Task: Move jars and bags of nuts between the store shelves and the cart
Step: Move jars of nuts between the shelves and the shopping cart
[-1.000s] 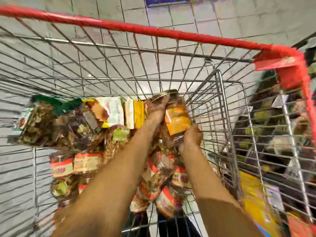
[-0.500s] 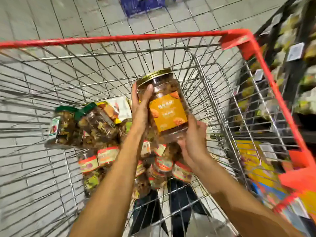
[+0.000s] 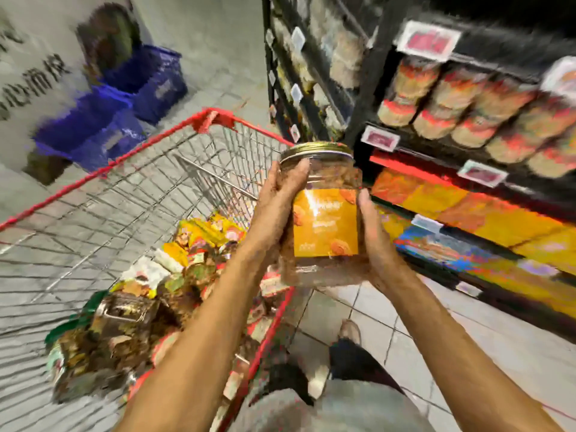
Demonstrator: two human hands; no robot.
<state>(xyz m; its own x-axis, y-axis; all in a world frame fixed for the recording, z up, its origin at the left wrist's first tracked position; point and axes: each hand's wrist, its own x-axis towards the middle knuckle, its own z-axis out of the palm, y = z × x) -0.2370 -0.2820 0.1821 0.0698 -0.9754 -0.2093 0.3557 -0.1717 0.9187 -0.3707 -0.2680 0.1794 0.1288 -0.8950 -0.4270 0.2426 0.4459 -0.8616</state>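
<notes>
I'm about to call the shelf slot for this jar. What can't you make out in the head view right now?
- Label text on the jar: motion-blurred, partly covered by the left hand and right hand.
- Price tags on the shelves: smeared, unreadable.
- Shelf jars: blurred, cut off at the right edge.
- Cart contents: blurred, partly behind the left forearm.

place: shop | signs: stocked shelves (image 3: 467,98); price tags (image 3: 428,42); wire cart (image 3: 124,188); tiled floor (image 3: 467,338)
</notes>
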